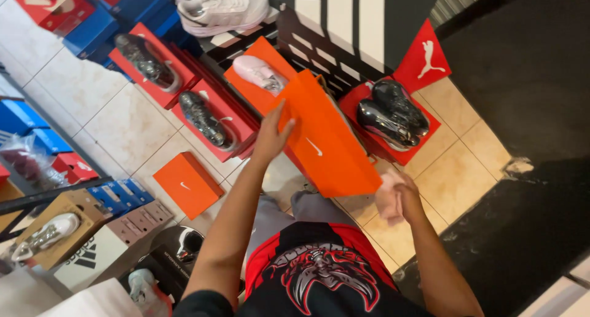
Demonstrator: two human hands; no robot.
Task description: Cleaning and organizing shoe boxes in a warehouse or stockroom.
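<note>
Person's standing over a floor full of shoe boxes, holding an orange box lid (326, 138) tilted up in the middle of the frame. Left hand (272, 134) has its fingers grasping the lid's upper left edge, and the right hand (402, 197) is clenched around a pink cloth (387, 199) at the lid's lower right corner. A shiny black shoe (393, 114) sits on a red box (424, 142) just right of it.

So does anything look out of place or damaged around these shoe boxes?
One small orange shoe box lies alone on the tiled floor, apart from the rows topped with shoes. The floor tile edge beside the black mat looks chipped. Otherwise nothing stands out.
</note>
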